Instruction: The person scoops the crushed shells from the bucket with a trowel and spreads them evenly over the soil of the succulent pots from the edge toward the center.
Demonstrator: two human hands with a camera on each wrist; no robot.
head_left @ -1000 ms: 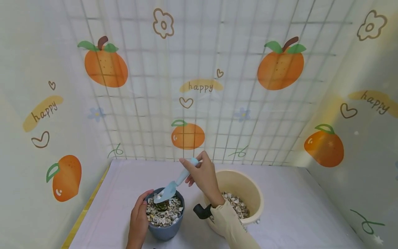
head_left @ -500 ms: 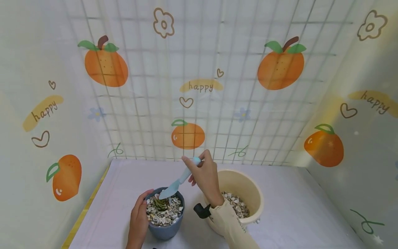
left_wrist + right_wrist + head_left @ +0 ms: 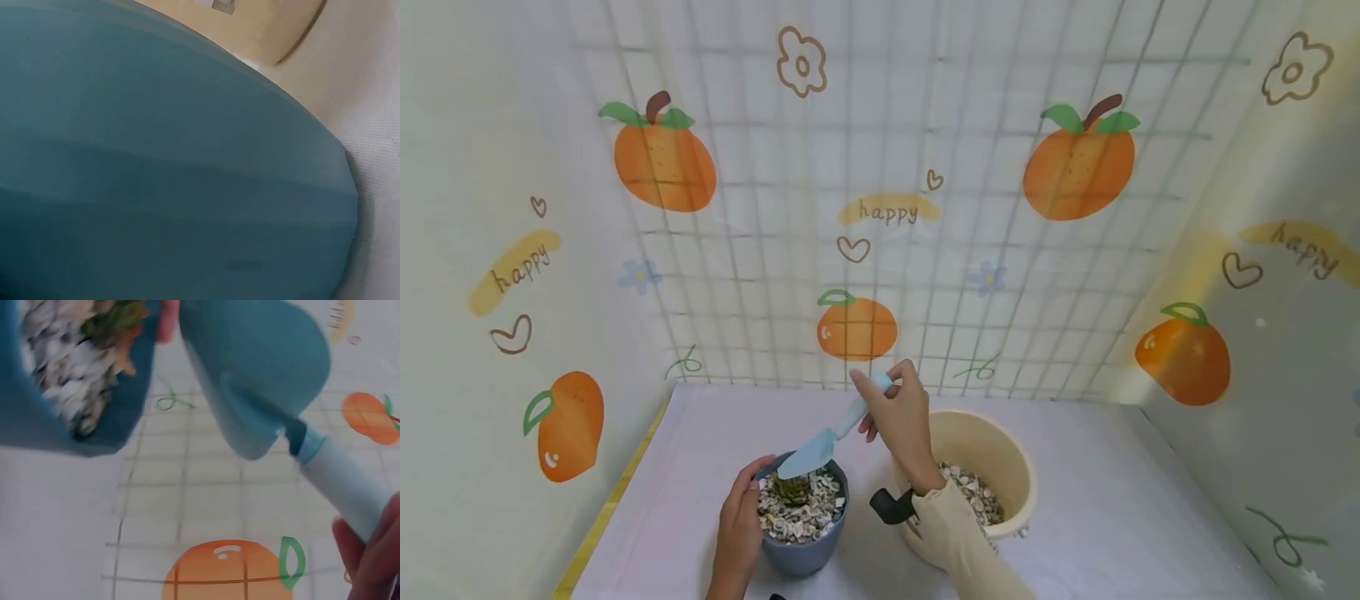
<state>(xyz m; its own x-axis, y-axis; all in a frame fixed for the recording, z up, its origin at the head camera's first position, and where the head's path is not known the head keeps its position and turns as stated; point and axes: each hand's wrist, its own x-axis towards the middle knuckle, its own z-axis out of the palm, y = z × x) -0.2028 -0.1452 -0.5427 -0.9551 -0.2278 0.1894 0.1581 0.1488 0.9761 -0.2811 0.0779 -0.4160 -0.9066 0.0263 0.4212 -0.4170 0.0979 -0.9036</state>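
In the head view, my left hand (image 3: 739, 521) grips the left side of a blue-grey flower pot (image 3: 805, 557), fingertips at its rim. White and grey shell-like chips (image 3: 797, 525) fill the pot around a small green succulent (image 3: 790, 492). My right hand (image 3: 904, 417) pinches the handle of a light blue trowel (image 3: 808, 457). Its blade hangs over the back of the pot, partly covering the plant. The right wrist view shows the trowel blade (image 3: 262, 369) apart from the pot rim. Blue pot wall (image 3: 175, 156) fills most of the left wrist view, where no fingers show.
A cream bucket (image 3: 1018, 467) stands right of the pot, partly behind my right forearm, with more chips (image 3: 973, 492) inside. White cloth (image 3: 1112, 500) covers the table. A curtain printed with oranges (image 3: 857, 329) hangs over a wire grid at the back.
My right hand has drawn the trowel slightly up and right, and its blade has turned. White bits seen at the blade earlier no longer show there. My left hand keeps its grip on the pot.
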